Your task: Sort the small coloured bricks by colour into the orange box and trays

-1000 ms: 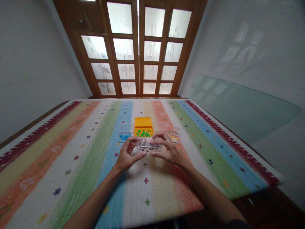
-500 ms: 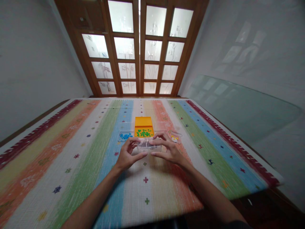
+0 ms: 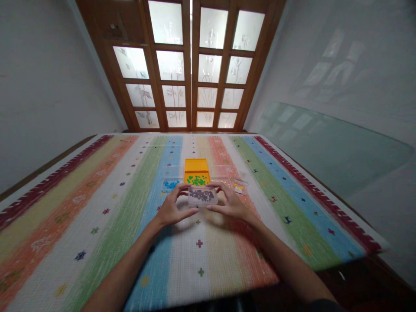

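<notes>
My left hand and my right hand grip the two ends of a small clear plastic box with dark pieces inside, held just above the striped mat. Its flat top faces up toward me. Behind it lies an orange tray with green pieces at its near end. A clear box of blue pieces sits to the left of the tray. On the right lies a clear box of yellow pieces.
The multicoloured striped mat covers a wide surface with dark red borders. A wooden door with frosted panes stands behind the far edge. A glass sheet leans along the right wall. The near right mat edge drops off to dark floor.
The clear box has tipped from side-on to flat, with its broad face upward, and both hands have shifted slightly away from me.
</notes>
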`<state>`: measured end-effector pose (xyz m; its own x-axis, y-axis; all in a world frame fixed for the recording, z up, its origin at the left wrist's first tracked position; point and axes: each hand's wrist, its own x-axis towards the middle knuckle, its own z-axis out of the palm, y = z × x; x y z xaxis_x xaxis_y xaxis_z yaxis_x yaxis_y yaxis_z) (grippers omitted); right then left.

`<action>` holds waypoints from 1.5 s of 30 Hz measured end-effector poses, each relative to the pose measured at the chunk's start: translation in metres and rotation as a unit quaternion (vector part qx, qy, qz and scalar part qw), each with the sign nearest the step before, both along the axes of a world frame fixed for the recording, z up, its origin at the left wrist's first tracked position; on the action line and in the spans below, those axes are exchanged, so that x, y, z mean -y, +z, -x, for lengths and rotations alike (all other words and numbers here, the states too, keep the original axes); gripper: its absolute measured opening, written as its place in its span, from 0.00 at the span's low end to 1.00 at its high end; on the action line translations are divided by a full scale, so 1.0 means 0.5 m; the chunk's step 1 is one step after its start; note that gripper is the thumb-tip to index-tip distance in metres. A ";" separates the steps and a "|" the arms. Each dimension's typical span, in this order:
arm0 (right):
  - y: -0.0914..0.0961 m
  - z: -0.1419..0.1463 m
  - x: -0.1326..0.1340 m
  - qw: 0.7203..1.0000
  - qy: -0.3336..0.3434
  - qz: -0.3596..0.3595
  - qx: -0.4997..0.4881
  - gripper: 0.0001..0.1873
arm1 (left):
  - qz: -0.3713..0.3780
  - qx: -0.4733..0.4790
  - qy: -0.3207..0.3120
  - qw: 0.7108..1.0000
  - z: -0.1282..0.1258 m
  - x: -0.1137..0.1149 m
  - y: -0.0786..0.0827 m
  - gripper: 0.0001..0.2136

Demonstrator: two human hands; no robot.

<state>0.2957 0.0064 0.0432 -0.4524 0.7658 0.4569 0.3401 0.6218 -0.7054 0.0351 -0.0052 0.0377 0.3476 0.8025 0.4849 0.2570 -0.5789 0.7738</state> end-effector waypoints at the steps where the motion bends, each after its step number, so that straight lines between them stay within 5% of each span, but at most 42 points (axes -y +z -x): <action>1: -0.005 -0.002 -0.003 1.000 0.000 0.002 0.003 0.33 | -0.013 -0.040 -0.003 0.999 0.012 -0.003 0.002 0.34; 4: -0.019 -0.007 -0.011 1.000 -0.005 0.013 0.015 0.32 | -0.050 -0.132 0.019 0.990 0.054 -0.016 0.008 0.35; 8: -0.038 -0.008 -0.013 0.998 -0.011 0.060 0.027 0.31 | -0.084 -0.177 0.140 0.971 0.115 -0.048 0.000 0.32; 13: -0.049 -0.004 -0.006 0.991 -0.001 0.126 0.051 0.34 | -0.045 -0.198 0.261 0.944 0.165 -0.092 -0.039 0.47; 19: -0.054 -0.007 -0.007 0.992 0.008 0.079 0.100 0.33 | 0.092 -0.119 0.212 0.966 0.184 -0.112 -0.059 0.57; 27: -0.062 -0.009 -0.008 0.992 0.008 0.058 0.111 0.34 | 0.126 -0.097 0.208 0.965 0.168 -0.119 -0.049 0.51; 45: -0.068 -0.004 -0.013 0.995 0.011 0.012 0.102 0.31 | 0.022 -0.022 0.253 0.967 0.154 -0.087 -0.005 0.37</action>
